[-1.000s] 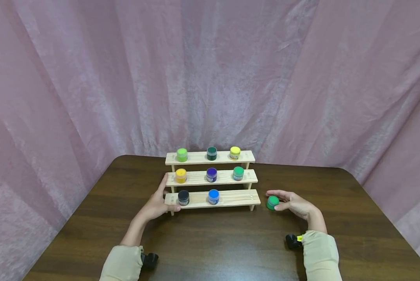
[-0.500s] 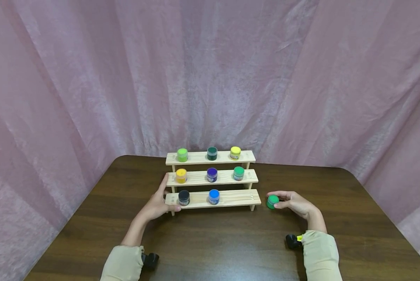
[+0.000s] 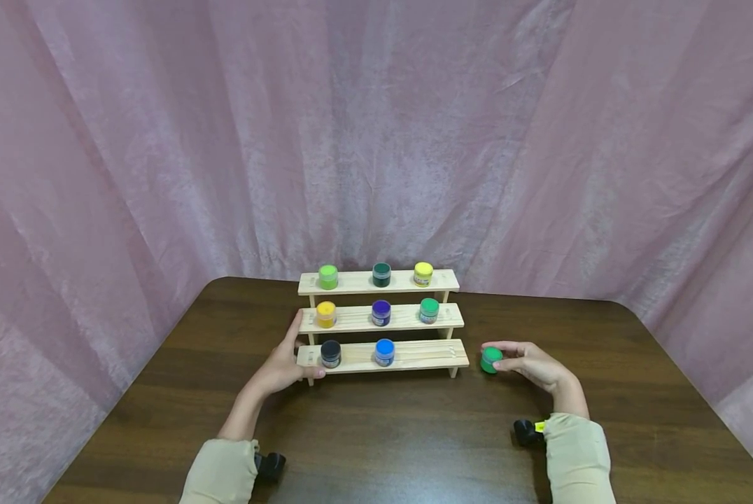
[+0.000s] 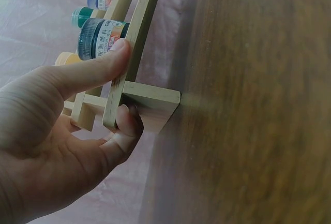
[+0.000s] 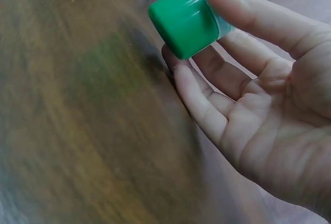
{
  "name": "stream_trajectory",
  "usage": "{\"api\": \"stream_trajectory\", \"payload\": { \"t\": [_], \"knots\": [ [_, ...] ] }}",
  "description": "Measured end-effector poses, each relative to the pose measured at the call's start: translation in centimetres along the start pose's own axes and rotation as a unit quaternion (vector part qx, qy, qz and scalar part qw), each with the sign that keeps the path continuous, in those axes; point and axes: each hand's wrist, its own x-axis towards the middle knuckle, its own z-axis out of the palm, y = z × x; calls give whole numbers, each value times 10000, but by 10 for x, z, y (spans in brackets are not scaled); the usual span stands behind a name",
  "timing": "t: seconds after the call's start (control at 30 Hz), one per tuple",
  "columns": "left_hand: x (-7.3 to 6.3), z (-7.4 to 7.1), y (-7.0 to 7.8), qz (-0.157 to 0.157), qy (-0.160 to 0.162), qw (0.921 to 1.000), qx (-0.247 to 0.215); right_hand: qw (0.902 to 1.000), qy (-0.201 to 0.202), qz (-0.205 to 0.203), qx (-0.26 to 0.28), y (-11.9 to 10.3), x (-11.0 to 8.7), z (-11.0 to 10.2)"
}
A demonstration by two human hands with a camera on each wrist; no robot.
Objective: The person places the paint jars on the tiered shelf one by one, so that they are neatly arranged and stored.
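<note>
My right hand [image 3: 537, 367] pinches a small green paint jar [image 3: 491, 359] between thumb and fingers, right of the rack. In the right wrist view the green jar [image 5: 186, 22] is tilted, apparently just above the tabletop. My left hand [image 3: 280, 365] holds the left end of a three-tier wooden rack [image 3: 408, 357]. In the left wrist view the thumb lies on the bottom shelf [image 4: 142, 27] by a black-lidded jar [image 4: 103, 39], and a finger curls beneath. The bottom tier bears the black jar [image 3: 330, 354] and a blue jar [image 3: 385, 353].
On the middle tier are orange-yellow [image 3: 326, 315], purple [image 3: 381, 313] and green [image 3: 429, 311] jars. The top tier carries light green [image 3: 328, 277], dark green [image 3: 381, 275] and yellow [image 3: 423, 274] ones. A brown table [image 3: 383, 434] lies beneath; a pink curtain [image 3: 376, 140] hangs behind.
The right thumb and fingers have closed on the green jar, which has risen slightly. My left hand keeps its grip on the rack.
</note>
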Motion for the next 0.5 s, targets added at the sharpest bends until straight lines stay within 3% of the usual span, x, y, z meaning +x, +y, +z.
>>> {"api": "stream_trajectory", "payload": {
  "t": [0.27,0.5],
  "knots": [
    [0,0,0,24,-16,10000,-26,9980,-67,-347,517,-5,-3,-1],
    [-1,0,1,0,-30,10000,-35,9969,371,-347,603,-6,-5,-2]
  ]
}}
